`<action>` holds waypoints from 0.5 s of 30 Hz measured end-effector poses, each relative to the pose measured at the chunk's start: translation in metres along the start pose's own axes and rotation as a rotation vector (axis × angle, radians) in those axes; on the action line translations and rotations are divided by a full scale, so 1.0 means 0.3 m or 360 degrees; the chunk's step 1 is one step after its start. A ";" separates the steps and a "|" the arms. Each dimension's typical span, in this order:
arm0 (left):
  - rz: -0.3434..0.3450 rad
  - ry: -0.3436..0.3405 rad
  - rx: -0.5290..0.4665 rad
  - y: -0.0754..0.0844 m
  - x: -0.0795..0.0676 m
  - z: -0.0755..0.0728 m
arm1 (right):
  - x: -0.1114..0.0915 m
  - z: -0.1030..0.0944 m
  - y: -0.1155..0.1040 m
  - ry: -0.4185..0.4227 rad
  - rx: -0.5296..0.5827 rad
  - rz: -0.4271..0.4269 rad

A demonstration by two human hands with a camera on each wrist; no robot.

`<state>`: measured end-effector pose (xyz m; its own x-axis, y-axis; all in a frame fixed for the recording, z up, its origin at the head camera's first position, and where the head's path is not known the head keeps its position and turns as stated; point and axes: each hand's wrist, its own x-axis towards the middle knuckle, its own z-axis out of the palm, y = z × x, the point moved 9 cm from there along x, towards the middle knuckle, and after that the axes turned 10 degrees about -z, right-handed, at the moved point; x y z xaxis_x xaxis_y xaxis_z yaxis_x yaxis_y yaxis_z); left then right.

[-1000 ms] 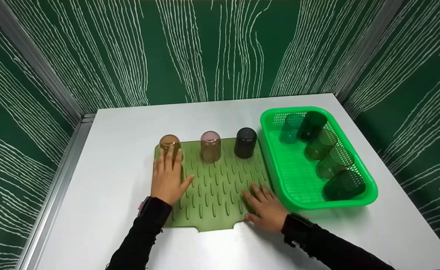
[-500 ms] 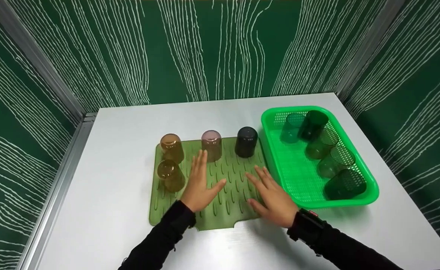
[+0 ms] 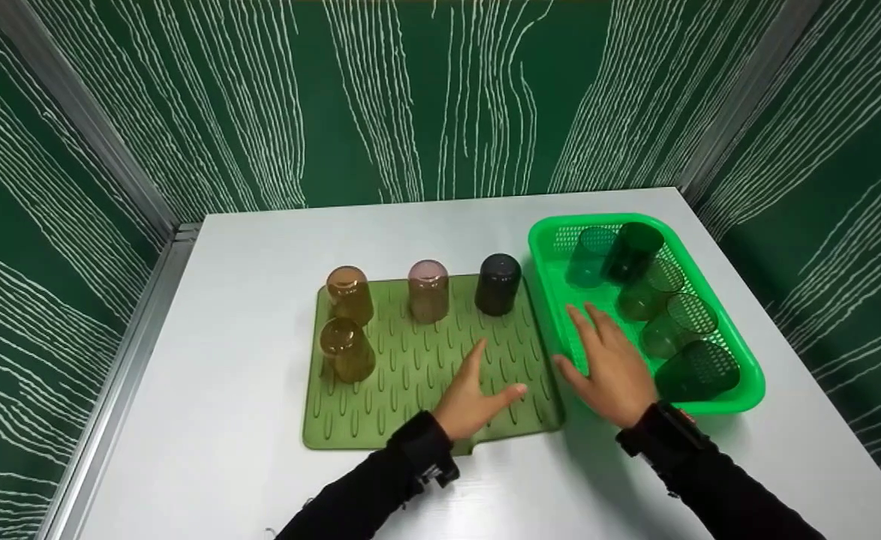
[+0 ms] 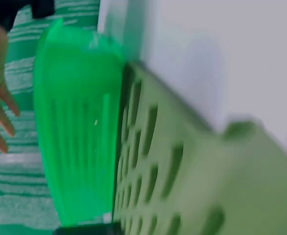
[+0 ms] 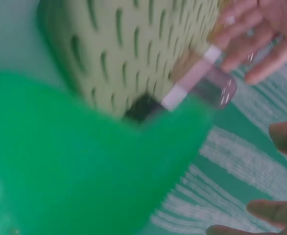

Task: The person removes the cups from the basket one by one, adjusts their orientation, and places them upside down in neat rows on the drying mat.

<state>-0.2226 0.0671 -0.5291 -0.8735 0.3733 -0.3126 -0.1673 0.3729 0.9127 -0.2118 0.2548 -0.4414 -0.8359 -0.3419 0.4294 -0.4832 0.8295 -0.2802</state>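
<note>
My left hand (image 3: 474, 401) hovers over the front of the green ridged drying mat (image 3: 410, 390), thumb apart and holding nothing. At the near-left rim of the green basket (image 3: 752, 375), my right hand (image 3: 614, 371) reaches over with fingers spread and nothing in them. Upside down on the mat stand an orange-brown glass (image 3: 350, 300), an amber glass (image 3: 348, 352), a pink glass (image 3: 428, 294) and a dark glass (image 3: 498, 286). Inside the basket lie tilted glasses, among them a teal glass (image 3: 589, 259), a black glass (image 3: 633, 251) and a dark green glass (image 3: 699, 371).
A green-tinted clear glass (image 3: 678, 326) and an olive glass (image 3: 649, 289) lie along the basket's right side. The white table (image 3: 208, 390) carries everything. Green walls (image 3: 478, 97) with white lines enclose its back and sides.
My left hand has left the amber glass at the mat's left and moved right and nearer. My right hand has gone from the mat's right edge to over the basket's rim.
</note>
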 end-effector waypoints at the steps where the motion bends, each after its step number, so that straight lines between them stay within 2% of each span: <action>1: -0.0007 -0.0015 0.0005 0.003 0.007 0.018 | -0.001 -0.010 0.014 0.0010 -0.0014 0.0013; 9: -0.0085 -0.0070 0.0057 0.054 0.077 0.150 | -0.006 -0.085 0.159 -0.0089 -0.0029 0.0241; 15: -0.0154 -0.0070 0.0023 0.082 0.116 0.206 | -0.007 -0.140 0.262 -0.0162 -0.0046 0.0382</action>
<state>-0.2287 0.1419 -0.5337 -0.8327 0.3717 -0.4104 -0.2427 0.4212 0.8739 -0.2373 0.3394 -0.4283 -0.9483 -0.1752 0.2647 -0.2615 0.9040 -0.3384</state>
